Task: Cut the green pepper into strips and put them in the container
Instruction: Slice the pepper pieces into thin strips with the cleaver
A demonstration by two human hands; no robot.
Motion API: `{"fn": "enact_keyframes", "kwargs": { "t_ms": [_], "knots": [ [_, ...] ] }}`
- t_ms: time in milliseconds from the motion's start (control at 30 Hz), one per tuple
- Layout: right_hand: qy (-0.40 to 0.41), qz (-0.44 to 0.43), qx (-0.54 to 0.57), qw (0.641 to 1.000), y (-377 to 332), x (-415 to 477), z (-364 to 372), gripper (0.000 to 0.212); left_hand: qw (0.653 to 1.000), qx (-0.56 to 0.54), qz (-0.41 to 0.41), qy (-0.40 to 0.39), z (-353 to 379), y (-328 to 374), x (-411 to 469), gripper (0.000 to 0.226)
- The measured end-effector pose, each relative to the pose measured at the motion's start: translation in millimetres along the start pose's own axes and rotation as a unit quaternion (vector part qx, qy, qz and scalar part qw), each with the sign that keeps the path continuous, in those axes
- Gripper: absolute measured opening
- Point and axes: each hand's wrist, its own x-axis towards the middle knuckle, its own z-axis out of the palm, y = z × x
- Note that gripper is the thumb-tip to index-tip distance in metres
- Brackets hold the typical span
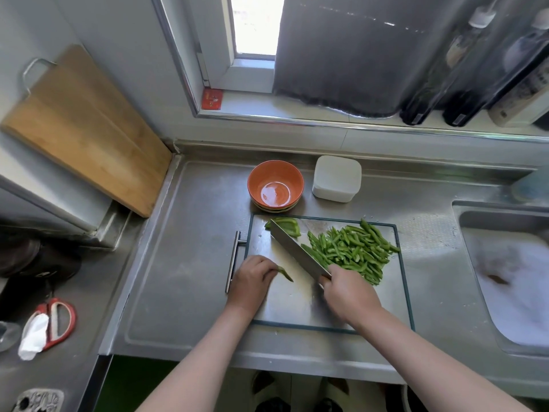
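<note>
Near edge: metal cutting board (291, 304) on the steel counter, bar handle on its left side.
My left hand (252, 278) is at the board's left, fingers curled over a small pepper piece (285, 274), whose tip sticks out to the right.
My right hand (347, 295) is wrapped tight round the knife (297, 251) handle. The blade runs far-left across the board, between my left hand and the cut pile. Can't tell if the edge is touching the board.
Pepper strips (353, 251) are heaped on the right half of the board, just beside the blade.
Uncut pepper chunk (285, 226) sits at the board's far-left edge, by the knife tip.
Past the board: orange bowl (275, 185) on the left, white square container (337, 178) just right of it, both apart from the board.
Sink (505, 278) is on the right. Red scissors (59, 322) are near left. Wooden board (83, 129) leans on the far-left wall.
</note>
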Motion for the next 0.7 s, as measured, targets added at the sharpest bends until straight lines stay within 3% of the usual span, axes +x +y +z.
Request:
{"fn": "enact_keyframes", "kwargs": {
  "t_ms": [267, 700],
  "knots": [
    [0.003, -0.036, -0.011, 0.999, -16.6, -18.5, 5.6, 0.014, 1.0, 0.002, 0.016, 0.003, 9.6, 0.9, 4.2, 0.014],
    [0.005, -0.023, -0.03, 0.999, -13.5, -28.9, 18.8, 0.013, 0.999, 0.005, 0.042, 0.006, 8.4, 0.5, 1.0, 0.015]
  ]
}}
